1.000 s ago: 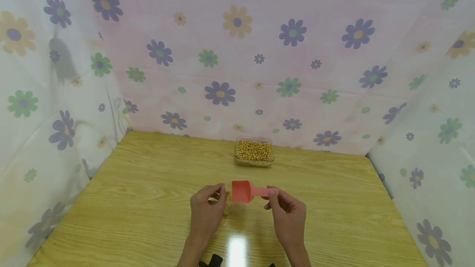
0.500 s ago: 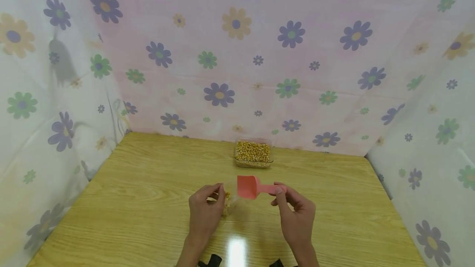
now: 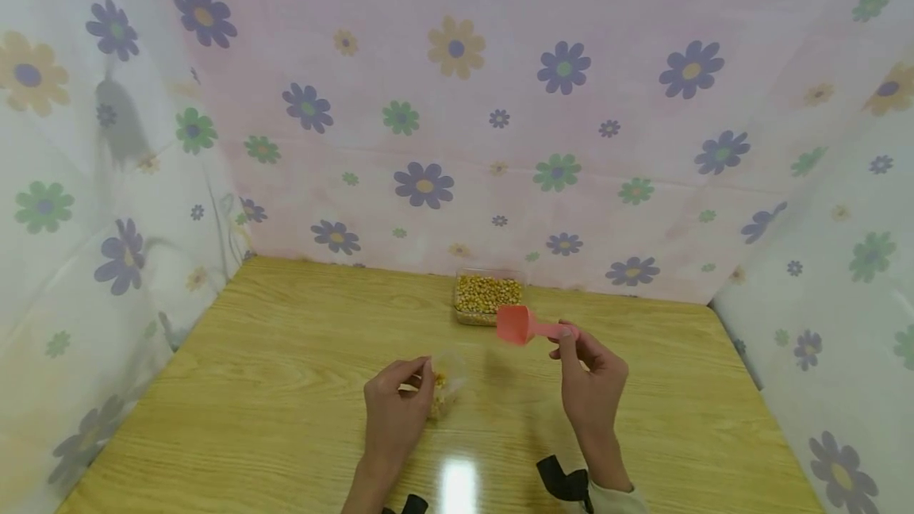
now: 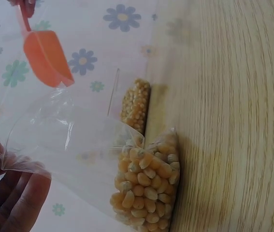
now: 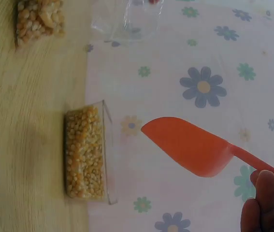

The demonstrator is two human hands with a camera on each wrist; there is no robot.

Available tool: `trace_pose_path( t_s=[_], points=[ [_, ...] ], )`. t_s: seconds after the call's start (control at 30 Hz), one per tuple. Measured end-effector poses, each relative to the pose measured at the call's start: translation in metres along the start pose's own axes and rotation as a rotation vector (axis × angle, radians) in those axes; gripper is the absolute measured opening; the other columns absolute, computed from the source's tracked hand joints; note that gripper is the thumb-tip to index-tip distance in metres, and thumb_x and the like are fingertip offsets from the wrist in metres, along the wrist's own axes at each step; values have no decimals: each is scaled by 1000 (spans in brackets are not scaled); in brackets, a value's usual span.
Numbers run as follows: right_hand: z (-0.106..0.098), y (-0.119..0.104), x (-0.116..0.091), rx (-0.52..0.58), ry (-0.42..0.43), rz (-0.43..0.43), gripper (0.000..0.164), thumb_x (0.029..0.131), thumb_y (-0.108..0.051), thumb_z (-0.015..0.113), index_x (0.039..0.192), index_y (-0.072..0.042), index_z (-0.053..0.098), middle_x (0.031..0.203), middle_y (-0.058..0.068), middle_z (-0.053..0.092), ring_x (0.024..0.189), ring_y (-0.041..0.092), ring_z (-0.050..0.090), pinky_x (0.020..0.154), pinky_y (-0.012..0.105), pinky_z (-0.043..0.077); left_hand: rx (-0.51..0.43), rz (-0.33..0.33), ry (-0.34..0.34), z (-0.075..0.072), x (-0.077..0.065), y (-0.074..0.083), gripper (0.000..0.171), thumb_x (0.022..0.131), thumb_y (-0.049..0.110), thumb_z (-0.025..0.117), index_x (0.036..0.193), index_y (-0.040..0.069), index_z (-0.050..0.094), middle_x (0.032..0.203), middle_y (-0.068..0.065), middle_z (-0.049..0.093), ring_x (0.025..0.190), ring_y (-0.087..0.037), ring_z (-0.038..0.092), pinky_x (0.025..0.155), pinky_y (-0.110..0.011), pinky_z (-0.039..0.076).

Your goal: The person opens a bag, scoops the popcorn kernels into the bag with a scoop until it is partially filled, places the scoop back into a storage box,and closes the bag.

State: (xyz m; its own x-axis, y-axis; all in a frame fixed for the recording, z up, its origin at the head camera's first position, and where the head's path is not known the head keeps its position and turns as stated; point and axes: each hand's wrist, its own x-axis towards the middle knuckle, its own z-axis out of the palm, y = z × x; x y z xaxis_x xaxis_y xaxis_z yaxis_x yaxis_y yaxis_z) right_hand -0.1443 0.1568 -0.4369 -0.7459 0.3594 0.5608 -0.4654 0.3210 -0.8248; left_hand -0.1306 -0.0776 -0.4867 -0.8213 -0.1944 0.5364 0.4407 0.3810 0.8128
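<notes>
My left hand pinches the rim of a clear plastic bag, which stands on the table with corn kernels in its bottom. The bag's mouth gapes. My right hand grips a red-pink scoop by the end of its handle. No kernels show in the scoop's bowl, which is raised above the table and overlaps the near right corner of a glass container in the head view. That rectangular container holds many corn kernels.
The wood-grain table carries the container near its back edge. A flower-patterned cloth hangs behind and on both sides. Black wrist mounts sit below the hands.
My right hand has carried the scoop away from the bag's mouth, to the right and forward toward the glass container. The left hand has stayed in place on the bag.
</notes>
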Motion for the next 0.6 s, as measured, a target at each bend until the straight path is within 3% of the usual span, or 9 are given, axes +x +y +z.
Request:
trace_pose_path(
  t_s=[0.13,0.27,0.4,0.6],
  points=[
    [3,12,11,-49,23,3,16,98,1,63,102,6,78,83,24,75,61,4,66,50,15,49,-2,-7,-6,0,0,0,12,90,-4,72,98,-1,80,79,-8,73,64,-9,68,50,-16,55],
    [8,11,24,-63,20,-1,16,96,7,62,98,15,75,81,30,72,59,7,65,52,12,49,0,-8,-5,0,-1,0,12,89,-4,72,97,0,80,79,-6,73,65,-9,68,50,-16,55],
    [11,16,36,-69,-12,7,17,96,8,60,96,19,72,80,33,70,59,-3,61,56,10,50,-1,0,-8,-1,0,1,11,90,-5,72,96,-2,80,78,-5,72,65,-8,68,50,-16,55],
    [18,57,49,-109,-75,48,20,99,-1,61,95,12,76,78,25,71,60,-7,57,53,12,48,3,6,-13,-2,0,1,11,90,-5,72,97,-1,80,79,-4,72,65,-8,68,50,-16,55]
  ],
)
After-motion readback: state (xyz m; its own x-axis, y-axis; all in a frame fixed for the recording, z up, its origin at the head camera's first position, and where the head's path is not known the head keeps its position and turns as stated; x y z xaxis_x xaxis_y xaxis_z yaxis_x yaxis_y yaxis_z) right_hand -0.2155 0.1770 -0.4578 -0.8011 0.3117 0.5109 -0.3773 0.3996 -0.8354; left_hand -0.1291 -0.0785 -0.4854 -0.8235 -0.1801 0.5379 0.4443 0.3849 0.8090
